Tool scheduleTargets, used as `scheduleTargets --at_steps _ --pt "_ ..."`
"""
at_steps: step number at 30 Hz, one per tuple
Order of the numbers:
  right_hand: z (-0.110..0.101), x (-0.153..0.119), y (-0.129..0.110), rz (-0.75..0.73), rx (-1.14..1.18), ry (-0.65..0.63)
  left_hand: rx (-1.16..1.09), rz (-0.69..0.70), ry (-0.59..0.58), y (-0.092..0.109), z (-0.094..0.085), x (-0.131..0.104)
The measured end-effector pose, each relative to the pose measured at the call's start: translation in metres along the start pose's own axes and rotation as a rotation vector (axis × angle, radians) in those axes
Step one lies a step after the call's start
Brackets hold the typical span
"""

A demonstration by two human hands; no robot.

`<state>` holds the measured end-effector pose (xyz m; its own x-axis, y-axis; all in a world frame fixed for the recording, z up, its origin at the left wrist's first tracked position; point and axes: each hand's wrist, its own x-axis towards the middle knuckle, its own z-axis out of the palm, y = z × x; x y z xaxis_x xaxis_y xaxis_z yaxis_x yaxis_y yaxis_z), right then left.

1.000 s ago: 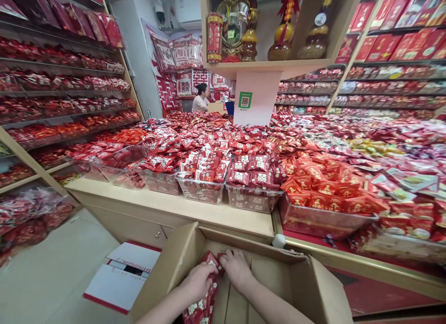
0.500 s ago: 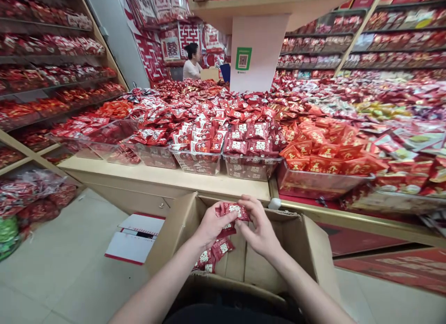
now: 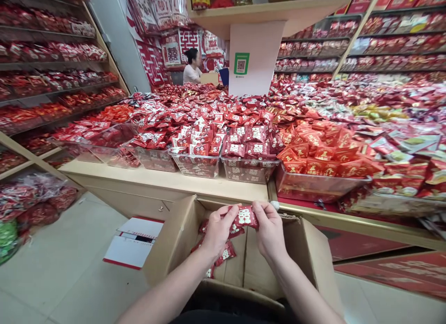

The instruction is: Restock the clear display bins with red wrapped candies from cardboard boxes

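A dark red candy packet [image 3: 245,217] with cream lettering is stretched between my two hands above an open cardboard box [image 3: 315,249]. My left hand [image 3: 220,228] pinches its left end, and another red packet shows just under those fingers. The packet's right end is gripped by the thumb and fingers of my right hand [image 3: 270,226]. Several similar packets [image 3: 226,253] lie in the left part of the box, partly hidden by my left hand and forearm.
Clear plastic bins [image 3: 249,169] of wrapped sweets line the counter [image 3: 167,180] beyond the box. A white and red carton [image 3: 130,242] lies on the floor at left, near bagged sweets [image 3: 38,198]. A person [image 3: 191,68] is at the back.
My right hand has closed on the packet's right end, and the packet is now held flat between both hands. My left hand has turned slightly. The view has shifted a little.
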<state>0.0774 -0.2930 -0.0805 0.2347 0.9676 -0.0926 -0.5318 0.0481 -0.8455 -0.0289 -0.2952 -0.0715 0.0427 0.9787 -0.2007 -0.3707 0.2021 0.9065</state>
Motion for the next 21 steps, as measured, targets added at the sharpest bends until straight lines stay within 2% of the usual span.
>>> scheduleTargets --at_steps 3,7,9,11,15,17,19,21 --pt "-0.001 0.000 0.003 0.006 0.019 0.028 -0.070 -0.011 0.089 -0.008 0.004 -0.003" --pt "-0.007 -0.002 0.005 0.084 -0.074 -0.161 -0.130 0.024 0.147 -0.013 0.000 -0.004" --pt "-0.014 -0.001 0.001 0.074 -0.138 -0.193 -0.041 0.022 0.069 -0.010 -0.011 -0.003" --pt "-0.020 0.002 -0.005 0.074 -0.208 -0.238 0.123 0.010 -0.083 -0.003 -0.024 -0.002" --pt "-0.024 0.005 -0.013 0.161 -0.439 -0.520 0.422 -0.043 -0.388 0.010 -0.042 -0.003" --pt "-0.022 0.004 -0.009 0.163 -0.501 -0.586 0.505 -0.075 -0.495 0.010 -0.042 -0.005" --pt "-0.019 0.000 -0.001 0.105 -0.507 -0.519 0.494 -0.060 -0.481 0.004 -0.038 -0.007" --pt "-0.016 -0.004 0.005 0.029 -0.530 -0.434 0.404 -0.012 -0.336 -0.006 -0.035 -0.009"
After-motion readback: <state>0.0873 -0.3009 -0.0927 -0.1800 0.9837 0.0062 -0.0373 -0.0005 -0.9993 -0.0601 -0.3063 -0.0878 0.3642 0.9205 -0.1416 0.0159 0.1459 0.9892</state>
